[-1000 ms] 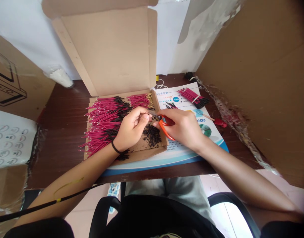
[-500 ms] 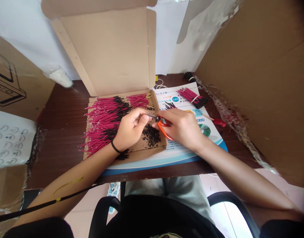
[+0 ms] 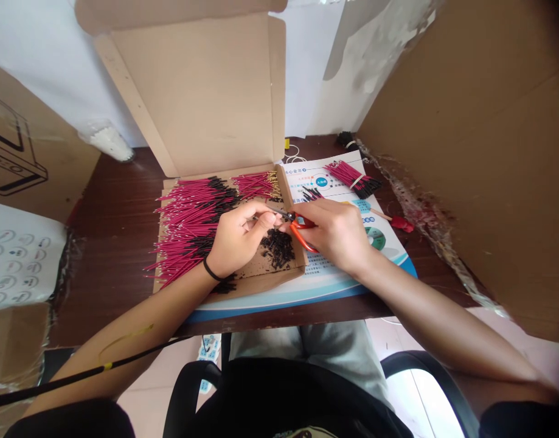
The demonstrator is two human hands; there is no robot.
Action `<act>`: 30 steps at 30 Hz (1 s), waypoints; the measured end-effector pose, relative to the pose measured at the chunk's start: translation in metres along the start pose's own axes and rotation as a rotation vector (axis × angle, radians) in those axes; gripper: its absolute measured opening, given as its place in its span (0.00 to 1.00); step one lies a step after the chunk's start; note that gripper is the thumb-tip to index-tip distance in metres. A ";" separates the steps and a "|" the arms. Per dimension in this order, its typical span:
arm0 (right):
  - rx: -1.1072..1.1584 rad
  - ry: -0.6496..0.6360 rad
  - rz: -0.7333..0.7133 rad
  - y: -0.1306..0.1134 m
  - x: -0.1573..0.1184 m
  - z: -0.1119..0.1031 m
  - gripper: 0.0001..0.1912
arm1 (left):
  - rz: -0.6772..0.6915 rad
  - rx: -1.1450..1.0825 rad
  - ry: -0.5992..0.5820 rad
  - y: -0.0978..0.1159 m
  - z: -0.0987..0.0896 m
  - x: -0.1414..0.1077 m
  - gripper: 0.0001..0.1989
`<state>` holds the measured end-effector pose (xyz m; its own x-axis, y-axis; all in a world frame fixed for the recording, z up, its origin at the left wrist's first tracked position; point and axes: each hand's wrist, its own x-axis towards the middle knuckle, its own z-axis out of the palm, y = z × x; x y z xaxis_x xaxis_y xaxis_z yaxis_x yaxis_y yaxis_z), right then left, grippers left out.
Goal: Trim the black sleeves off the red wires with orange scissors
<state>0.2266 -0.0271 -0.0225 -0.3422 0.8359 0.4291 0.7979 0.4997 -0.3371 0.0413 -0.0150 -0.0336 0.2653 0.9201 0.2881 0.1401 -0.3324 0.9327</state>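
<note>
Over the dark wooden table [image 3: 106, 292], the right hand [image 3: 336, 234] gripped orange-handled scissors [image 3: 301, 236], their blades reaching the pinched fingertips of the left hand [image 3: 238, 243].

Matt cardboard box [image 3: 192, 91], glossy plastic scissor handles [image 3: 299, 236], smooth wooden desk [image 3: 110, 201]

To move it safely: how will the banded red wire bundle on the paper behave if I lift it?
The bundle will probably feel light, as the wires look thin. It should stay fairly stiff near the band, but the ends, already fanned out, may splay. On the printed paper it might slide if pushed.
</note>
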 end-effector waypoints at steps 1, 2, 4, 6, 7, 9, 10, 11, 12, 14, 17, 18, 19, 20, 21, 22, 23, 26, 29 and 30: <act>0.020 0.001 0.013 0.000 0.000 0.000 0.15 | -0.010 -0.017 -0.001 0.000 0.000 0.000 0.14; 0.037 0.002 0.029 0.000 0.000 0.000 0.13 | -0.023 -0.037 -0.003 0.000 0.000 0.000 0.14; 0.060 0.010 0.057 -0.001 0.000 0.001 0.11 | -0.059 -0.082 -0.006 0.000 0.000 0.001 0.14; 0.073 0.019 0.074 -0.002 0.000 0.002 0.12 | -0.104 -0.127 -0.004 -0.001 -0.001 0.001 0.14; 0.080 0.017 0.080 -0.002 0.000 0.003 0.12 | -0.125 -0.146 -0.002 -0.002 -0.001 0.001 0.14; 0.092 0.005 0.091 -0.002 -0.001 0.004 0.13 | -0.159 -0.176 -0.002 -0.003 -0.001 0.001 0.13; 0.094 -0.001 0.096 -0.002 -0.001 0.005 0.13 | -0.170 -0.188 -0.003 -0.003 -0.002 0.002 0.13; 0.095 -0.005 0.098 -0.002 -0.001 0.005 0.13 | -0.178 -0.198 -0.005 -0.003 -0.002 0.002 0.13; 0.094 -0.005 0.097 -0.002 -0.001 0.005 0.14 | -0.184 -0.206 -0.009 -0.003 -0.002 0.002 0.13; 0.097 -0.001 0.085 -0.002 0.000 0.004 0.14 | -0.192 -0.214 -0.015 -0.004 -0.002 0.002 0.13; 0.122 -0.002 0.054 -0.002 0.001 0.001 0.15 | -0.198 -0.214 -0.011 -0.006 -0.002 0.002 0.13; 0.128 0.001 0.043 -0.002 0.001 0.001 0.15 | -0.198 -0.211 -0.009 -0.006 -0.002 0.002 0.13; 0.129 0.005 0.032 -0.002 0.001 0.000 0.16 | -0.195 -0.206 -0.008 -0.007 -0.002 0.002 0.13; 0.127 0.011 0.023 -0.003 0.001 -0.001 0.16 | -0.189 -0.198 -0.008 -0.008 -0.002 0.002 0.13; 0.122 0.018 0.015 -0.003 0.001 -0.001 0.16 | -0.180 -0.190 -0.009 -0.008 -0.003 0.002 0.13; 0.117 0.022 0.012 -0.003 0.001 -0.001 0.16 | -0.170 -0.181 -0.010 -0.008 -0.003 0.002 0.12; 0.111 0.024 0.012 -0.003 0.001 -0.001 0.17 | -0.161 -0.173 -0.011 -0.008 -0.003 0.002 0.12; 0.097 0.016 0.018 -0.004 0.001 -0.001 0.17 | -0.148 -0.161 -0.013 -0.008 -0.003 0.002 0.12; 0.083 0.003 0.012 -0.004 0.001 -0.001 0.17 | -0.145 -0.152 -0.014 -0.005 -0.002 0.003 0.13; 0.077 -0.003 0.008 -0.004 0.001 -0.002 0.18 | -0.139 -0.147 -0.014 -0.005 -0.002 0.003 0.13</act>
<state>0.2242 -0.0285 -0.0196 -0.3376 0.8403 0.4241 0.7598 0.5092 -0.4043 0.0396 -0.0105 -0.0367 0.2665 0.9518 0.1519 0.0361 -0.1674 0.9852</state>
